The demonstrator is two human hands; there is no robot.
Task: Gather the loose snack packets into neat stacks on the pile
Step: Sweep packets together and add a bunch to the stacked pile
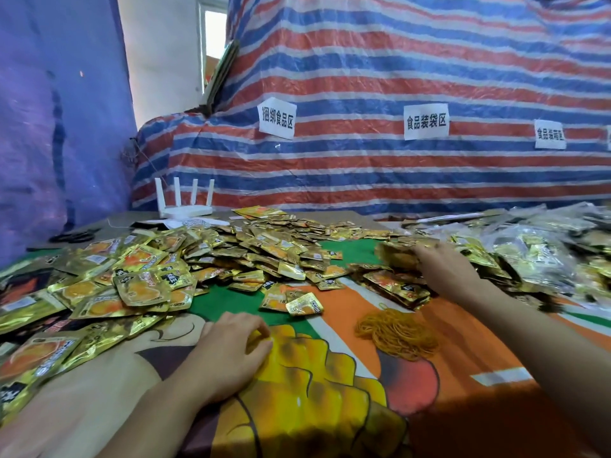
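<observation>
Gold and orange snack packets [251, 249] lie in a wide loose heap across the table's middle and left. My right hand [443, 269] reaches to the right of the heap and grips a blurred bundle of packets [395, 254] above a small stack [396, 285]. My left hand [231, 352] rests on the printed cloth near the front, fingers loosely curled, holding nothing. Two stray packets [292, 300] lie on the cloth between my hands.
A heap of orange rubber bands [400, 333] lies on the cloth in front of my right hand. Clear bags filled with packets [542, 252] pile up at the right. A white router [185, 203] stands at the back left, with black scissors [74, 237] further left. A striped tarp [363, 160] rises behind.
</observation>
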